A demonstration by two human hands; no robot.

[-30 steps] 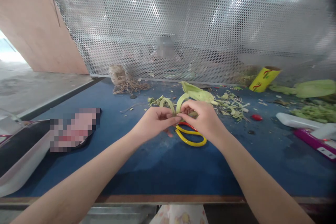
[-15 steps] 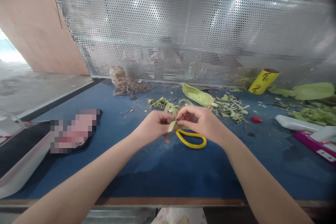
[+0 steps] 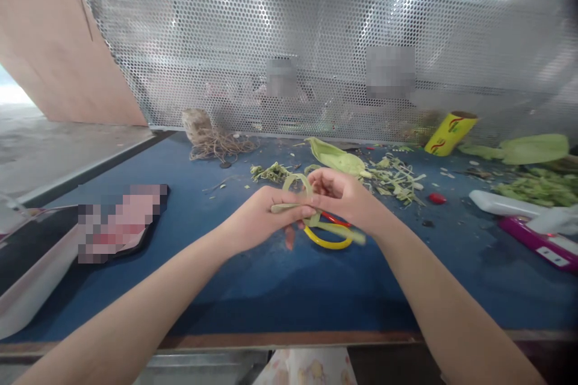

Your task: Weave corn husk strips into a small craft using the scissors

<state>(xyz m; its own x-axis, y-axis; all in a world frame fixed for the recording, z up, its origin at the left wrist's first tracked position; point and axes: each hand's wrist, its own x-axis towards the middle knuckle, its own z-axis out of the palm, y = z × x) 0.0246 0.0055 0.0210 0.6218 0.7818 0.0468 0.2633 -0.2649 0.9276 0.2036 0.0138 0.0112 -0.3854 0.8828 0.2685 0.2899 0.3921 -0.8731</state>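
Both hands meet over the middle of the blue table (image 3: 280, 289). My left hand (image 3: 262, 216) pinches a pale green leaf strip (image 3: 298, 183) that loops up between the hands. My right hand (image 3: 345, 198) is closed on the same strip, one end of which trails down to the right, blurred. Under the hands lie scissors with yellow and red handles (image 3: 327, 234), flat on the table and partly hidden by my right hand.
A green husk (image 3: 336, 159) and leaf scraps (image 3: 395, 177) lie behind the hands. Twine bundle (image 3: 210, 138) at back left, yellow roll (image 3: 449, 132) and leaves at back right, white tray (image 3: 501, 204) at right. A perforated metal screen (image 3: 316, 42) closes the far edge.
The hands have pulled the strip's loop tighter and lower; a loose end now hangs down to the right of my right hand. The camera has shifted slightly.
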